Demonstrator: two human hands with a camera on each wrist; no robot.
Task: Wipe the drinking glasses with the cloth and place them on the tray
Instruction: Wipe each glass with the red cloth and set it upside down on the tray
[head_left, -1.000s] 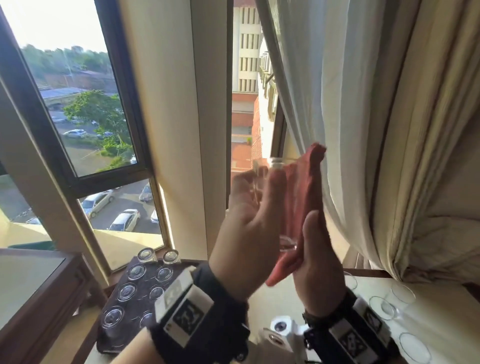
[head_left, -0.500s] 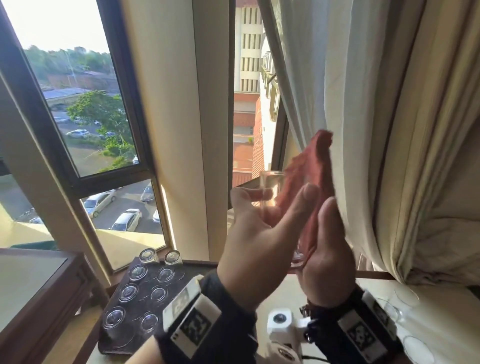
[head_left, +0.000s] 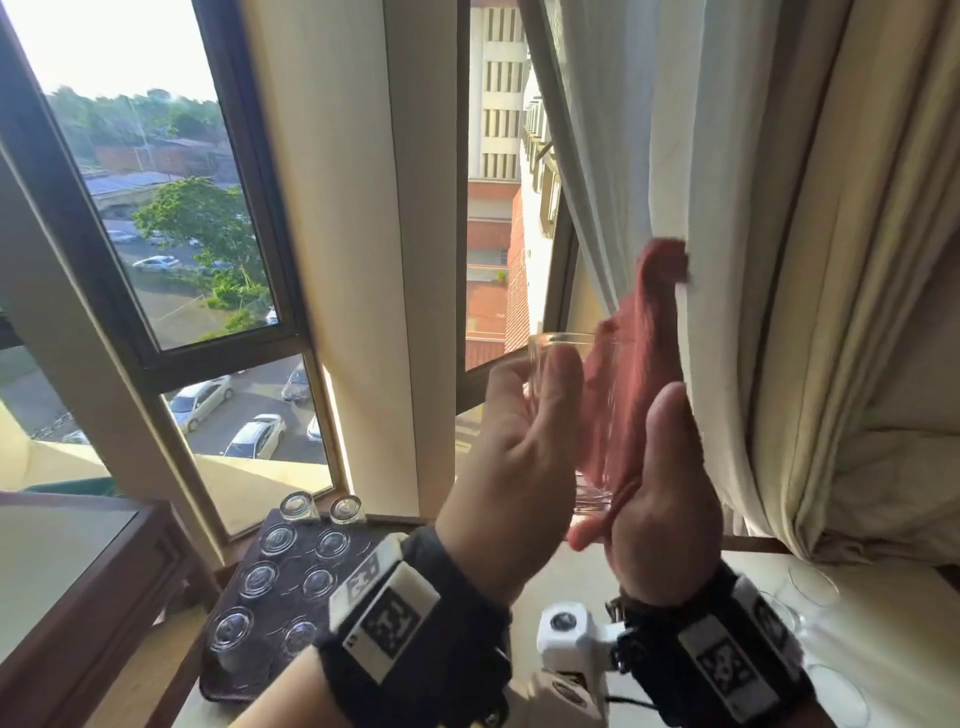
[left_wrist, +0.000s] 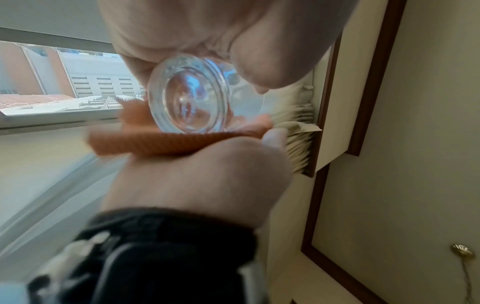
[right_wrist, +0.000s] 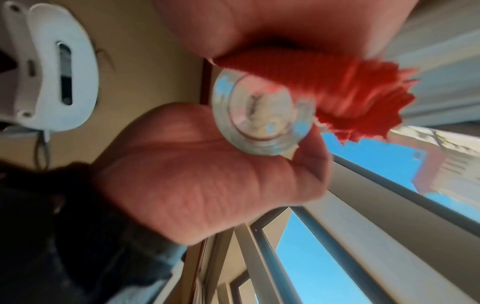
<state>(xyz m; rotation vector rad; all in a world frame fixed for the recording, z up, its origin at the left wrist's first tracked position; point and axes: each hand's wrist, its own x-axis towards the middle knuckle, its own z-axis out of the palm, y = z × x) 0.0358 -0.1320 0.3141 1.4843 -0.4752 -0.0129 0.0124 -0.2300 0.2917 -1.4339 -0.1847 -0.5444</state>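
Holding a clear glass (head_left: 558, 374) up at the window: left hand (head_left: 511, 457) fingers curled round its side. Right hand (head_left: 657, 499) presses the red cloth (head_left: 636, 374) against the glass, fingers straight behind it. Dark tray (head_left: 280, 597) sits lower left on the counter, upturned glasses (head_left: 278, 540) on it.

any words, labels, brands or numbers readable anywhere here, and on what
None can be read.
Left wristband: black-and-white square marker pattern, no letters.
Right wristband: the same kind of marker, no letters.
Drinking glass, red cloth, tray: no print visible.
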